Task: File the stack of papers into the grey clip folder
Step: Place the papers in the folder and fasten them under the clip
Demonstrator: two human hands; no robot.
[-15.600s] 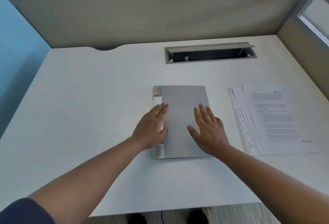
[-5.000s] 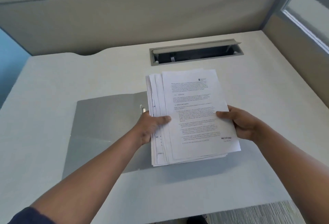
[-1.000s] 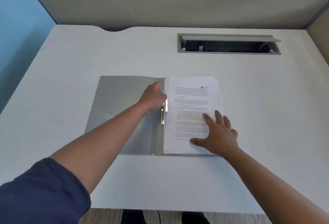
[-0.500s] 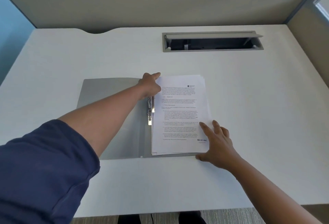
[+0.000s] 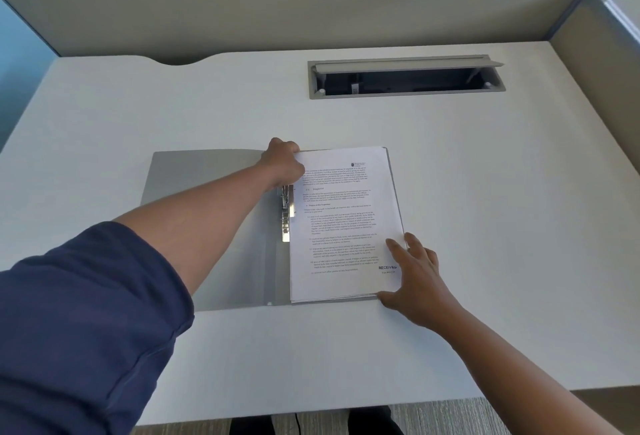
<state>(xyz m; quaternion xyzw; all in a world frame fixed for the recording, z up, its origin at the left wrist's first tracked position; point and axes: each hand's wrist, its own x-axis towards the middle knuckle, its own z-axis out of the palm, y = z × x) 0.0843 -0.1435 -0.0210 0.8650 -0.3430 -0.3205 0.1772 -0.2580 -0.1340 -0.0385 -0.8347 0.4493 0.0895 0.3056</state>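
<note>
The stack of papers (image 5: 346, 223) lies on the right half of the open grey clip folder (image 5: 207, 227), mid-table (image 5: 485, 227). The left hand (image 5: 282, 166) pinches its 11 o'clock corner with curled fingers; the right hand (image 5: 415, 275) rests spread at 5 o'clock.

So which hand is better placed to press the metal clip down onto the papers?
Probably left: the left hand already sits beside the metal clip, while the right hand steadies the papers at their near right corner.
</note>
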